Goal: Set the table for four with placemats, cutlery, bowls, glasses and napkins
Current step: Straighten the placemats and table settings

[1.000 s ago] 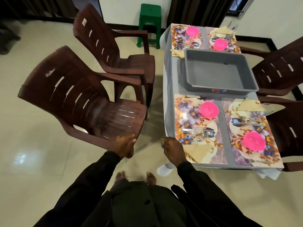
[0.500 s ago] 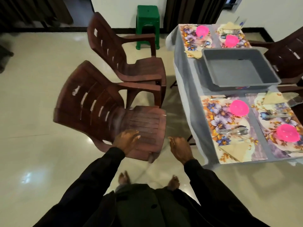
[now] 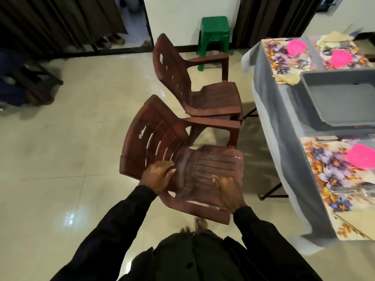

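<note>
Since the earlier frame my view has swung left, so the desk (image 3: 269,110) now sits at the right edge and the near chair (image 3: 182,159) fills the middle. Both hands have come further over its seat. My left hand (image 3: 159,176) lies on the seat's left side near the backrest, fingers spread and flat, gripping nothing. My right hand (image 3: 229,192) lies over the seat's right front part, fingers loosely apart and pointing away from me; I cannot tell whether it presses the seat or hangs just above it. A 2nd chair (image 3: 194,78) stands just behind the 1st, both facing the desk. A green stool (image 3: 215,35) stands by the wall beyond them.

On the desk, over a grey cloth, a grey tub (image 3: 334,102) sits in the middle. Nearer me lies a floral placemat (image 3: 324,171) with a pink bowl (image 3: 361,156) on it, cutlery (image 3: 351,192) beside the bowl, blurred, and a folded napkin (image 3: 353,222) at the near end. At the far end 2 more mats lie side by side, each with a pink bowl: 1 on the left (image 3: 296,47), 1 on the right (image 3: 342,58). Another napkin (image 3: 288,79) lies just beside the tub's far left corner. My bare feet (image 3: 194,225) show on the tiled floor (image 3: 60,159) below the seat's front edge.
</note>
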The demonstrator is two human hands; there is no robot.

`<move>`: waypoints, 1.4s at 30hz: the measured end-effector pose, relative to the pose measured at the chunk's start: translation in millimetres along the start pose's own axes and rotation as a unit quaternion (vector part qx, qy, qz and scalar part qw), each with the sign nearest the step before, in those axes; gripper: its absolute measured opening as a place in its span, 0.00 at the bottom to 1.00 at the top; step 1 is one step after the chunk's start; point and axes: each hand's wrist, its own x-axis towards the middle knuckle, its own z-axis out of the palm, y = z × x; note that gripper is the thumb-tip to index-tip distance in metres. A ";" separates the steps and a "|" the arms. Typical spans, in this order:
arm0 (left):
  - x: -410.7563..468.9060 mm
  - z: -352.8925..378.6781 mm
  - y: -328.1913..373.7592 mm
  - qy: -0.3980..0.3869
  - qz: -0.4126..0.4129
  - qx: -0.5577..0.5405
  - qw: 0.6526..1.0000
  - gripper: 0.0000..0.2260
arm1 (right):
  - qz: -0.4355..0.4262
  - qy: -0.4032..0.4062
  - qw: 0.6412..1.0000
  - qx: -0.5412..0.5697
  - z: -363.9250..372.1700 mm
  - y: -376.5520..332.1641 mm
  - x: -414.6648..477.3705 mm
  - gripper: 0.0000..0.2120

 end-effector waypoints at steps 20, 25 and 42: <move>210.2 -76.2 -177.9 -0.104 0.296 0.006 0.950 0.12 | 0.185 0.119 0.973 -0.073 99.5 -179.4 138.9 0.09; 233.7 -98.6 -210.3 -0.160 0.384 0.012 0.909 0.14 | 0.244 0.151 0.957 -0.037 132.3 -244.1 156.2 0.09; 309.2 -100.6 -257.9 -0.200 0.596 0.033 0.777 0.15 | 0.390 0.178 0.903 -0.005 186.9 -360.0 216.9 0.28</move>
